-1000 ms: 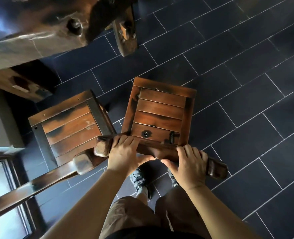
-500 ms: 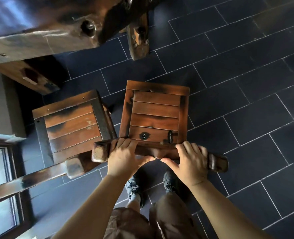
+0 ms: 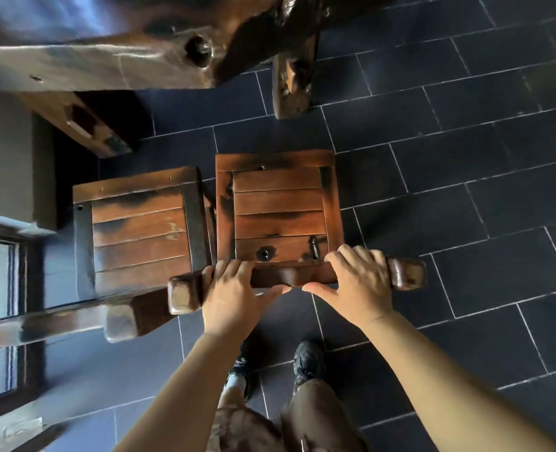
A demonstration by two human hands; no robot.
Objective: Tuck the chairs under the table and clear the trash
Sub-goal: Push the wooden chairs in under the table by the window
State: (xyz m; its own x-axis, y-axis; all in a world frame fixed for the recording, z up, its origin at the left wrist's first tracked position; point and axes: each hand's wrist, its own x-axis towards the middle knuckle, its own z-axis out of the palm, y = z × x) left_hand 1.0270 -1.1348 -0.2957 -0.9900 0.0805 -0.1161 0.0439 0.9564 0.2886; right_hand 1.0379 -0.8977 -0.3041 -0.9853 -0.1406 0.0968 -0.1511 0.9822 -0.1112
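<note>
I look straight down on a dark wooden chair [image 3: 278, 203] with a slatted seat. My left hand [image 3: 234, 295] and my right hand [image 3: 358, 285] both grip its top back rail [image 3: 291, 277], left hand near the rail's left end, right hand near its right end. The chair's front edge points at the thick wooden table [image 3: 107, 57] at the top of the view, with a strip of floor between them. A second, similar chair [image 3: 139, 233] stands close on the left, its seat square to the table. No trash is in sight.
A table leg [image 3: 291, 83] stands just ahead of the held chair, and another leg [image 3: 84, 125] ahead of the left chair. A wall and a window frame [image 3: 5, 288] close off the left side. Dark floor tiles [image 3: 466, 207] stretch to the right. My feet [image 3: 306, 360] are behind the chair.
The held chair has turned from its tilt to square with the table and drawn close beside the left chair. Both hands kept their grip on the back rail.
</note>
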